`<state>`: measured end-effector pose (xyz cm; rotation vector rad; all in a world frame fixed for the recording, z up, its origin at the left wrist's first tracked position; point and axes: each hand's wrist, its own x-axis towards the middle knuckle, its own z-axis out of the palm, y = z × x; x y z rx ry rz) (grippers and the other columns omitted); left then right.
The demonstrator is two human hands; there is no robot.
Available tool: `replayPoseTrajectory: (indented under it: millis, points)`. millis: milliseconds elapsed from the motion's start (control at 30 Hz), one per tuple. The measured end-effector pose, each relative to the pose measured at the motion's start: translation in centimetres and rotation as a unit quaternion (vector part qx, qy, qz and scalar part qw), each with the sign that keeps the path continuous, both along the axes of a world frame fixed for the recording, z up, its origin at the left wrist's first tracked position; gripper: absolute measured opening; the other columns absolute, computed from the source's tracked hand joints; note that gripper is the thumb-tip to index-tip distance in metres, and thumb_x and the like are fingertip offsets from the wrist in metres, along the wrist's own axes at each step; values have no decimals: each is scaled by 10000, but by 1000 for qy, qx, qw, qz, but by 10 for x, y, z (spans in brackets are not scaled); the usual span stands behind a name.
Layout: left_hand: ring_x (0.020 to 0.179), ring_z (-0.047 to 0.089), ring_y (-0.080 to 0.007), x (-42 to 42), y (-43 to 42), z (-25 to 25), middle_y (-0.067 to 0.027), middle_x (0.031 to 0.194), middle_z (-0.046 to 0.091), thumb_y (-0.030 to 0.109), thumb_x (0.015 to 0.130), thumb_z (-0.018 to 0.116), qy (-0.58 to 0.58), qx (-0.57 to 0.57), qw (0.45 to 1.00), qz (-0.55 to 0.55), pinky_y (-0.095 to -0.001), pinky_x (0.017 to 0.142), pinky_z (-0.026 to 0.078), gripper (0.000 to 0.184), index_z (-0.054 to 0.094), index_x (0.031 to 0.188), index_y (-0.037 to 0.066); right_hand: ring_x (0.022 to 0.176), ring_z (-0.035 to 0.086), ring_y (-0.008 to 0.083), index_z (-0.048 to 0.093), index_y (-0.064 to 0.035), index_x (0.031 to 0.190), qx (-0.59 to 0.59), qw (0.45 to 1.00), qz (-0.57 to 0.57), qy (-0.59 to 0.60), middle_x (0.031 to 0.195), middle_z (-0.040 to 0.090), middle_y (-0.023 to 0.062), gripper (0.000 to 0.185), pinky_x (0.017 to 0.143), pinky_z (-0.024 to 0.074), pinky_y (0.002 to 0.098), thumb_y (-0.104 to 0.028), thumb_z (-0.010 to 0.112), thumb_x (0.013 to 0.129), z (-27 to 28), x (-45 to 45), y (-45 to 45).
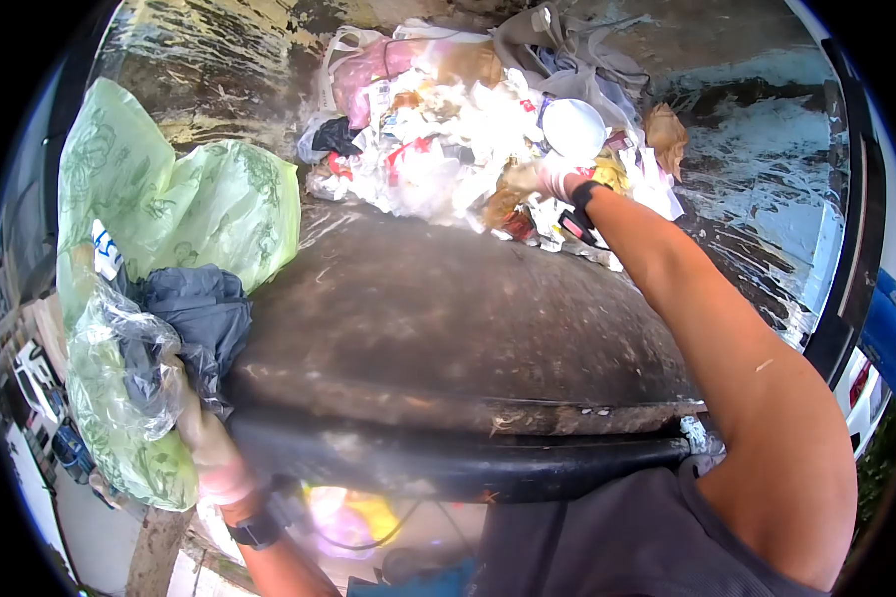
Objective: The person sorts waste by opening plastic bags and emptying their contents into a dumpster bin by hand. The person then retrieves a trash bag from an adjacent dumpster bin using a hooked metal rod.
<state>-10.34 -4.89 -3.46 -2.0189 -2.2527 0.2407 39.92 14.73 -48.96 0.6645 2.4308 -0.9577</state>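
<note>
At the lower left my left hand (209,448) is closed around a bunch of plastic bags. The bunch includes a large light-green bag (229,204) with a leafy print, a crumpled dark grey bag (199,313) and a see-through plastic bag (119,348). My right hand (556,179) reaches into a heap of mixed rubbish (438,149); its fingers are blurred and partly lost among white paper scraps. Just above that hand lies a round white lid or tub (573,127). A crumpled yellow wrapper (612,176) is beside the wrist.
The heap lies in a large, stained metal hopper (448,318) with a dark rounded front edge (448,458). A pink bag (363,80) and a brown paper bag (665,137) flank the heap. More colourful rubbish (353,517) sits below the edge.
</note>
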Motion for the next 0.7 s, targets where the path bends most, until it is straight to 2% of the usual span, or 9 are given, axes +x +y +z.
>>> replayPoseTrajectory:
  millis: [200,233,300,333,433,533,567,633,700]
  points:
    - [1340,572,-333,-17,-5,-11,-208,1421,616,-126,906,434,25,49,994,-92,-403,1175,403,500,581,1381,-81,940,638,263,664,-72,1121,-77,987,-140,19,1023,665,111,233,824,511,378,-206,579,951,-54,34,-122]
    - [1306,592,-313,-14,-1,-7,-186,1399,634,-105,911,466,42,53,993,-99,-389,1145,422,478,600,1368,-64,1007,639,279,621,-74,1210,-131,959,-249,-34,1085,671,129,294,868,510,387,-192,587,943,-80,33,-127]
    - [1205,651,-252,-1,9,-1,-120,1333,684,-38,929,563,104,68,986,-110,-344,1052,479,413,654,1330,-12,1141,641,312,535,-80,1388,-199,839,-495,-103,1209,684,167,474,957,510,404,-163,605,927,-107,25,-130]
    - [1137,690,-212,10,16,0,-76,1290,716,7,942,628,149,78,979,-114,-313,989,518,370,689,1306,24,1136,642,313,524,-88,1400,-119,833,-533,-87,1199,685,169,495,963,508,404,-156,622,920,-104,24,-136]
    - [1088,725,-198,7,20,0,-55,1253,745,40,949,695,135,87,980,-116,-302,951,552,345,717,1294,48,998,657,266,513,-72,1402,-167,782,-600,-22,1104,684,142,551,859,541,398,-119,685,881,-97,41,-119]
    - [1111,717,-227,3,19,1,-76,1258,741,6,938,692,96,79,986,-109,-327,983,543,365,706,1303,29,889,646,209,567,-12,1345,-290,714,-637,17,955,676,81,560,805,542,349,-95,736,817,-21,20,-94]
    - [1118,715,-235,2,19,1,-81,1258,740,-8,935,690,91,75,987,-106,-336,992,540,371,703,1304,23,884,644,206,572,-19,1340,-332,719,-611,-6,944,668,75,561,793,542,346,-102,749,814,-5,9,-84]
    - [1351,526,-302,-13,7,-1,-170,1448,582,-80,905,490,37,12,998,-54,-385,1168,355,521,555,1421,-49,873,642,202,584,-34,1330,-413,721,-554,-55,922,653,61,562,770,542,342,-117,774,808,23,-6,-68]
    - [1467,432,-332,-15,5,-2,-213,1542,504,-116,896,392,-1,-27,1000,-10,-409,1255,265,590,482,1479,-83,899,663,188,610,-111,1336,-535,658,-529,-13,994,688,46,524,760,548,358,-269,745,855,18,-6,-66]
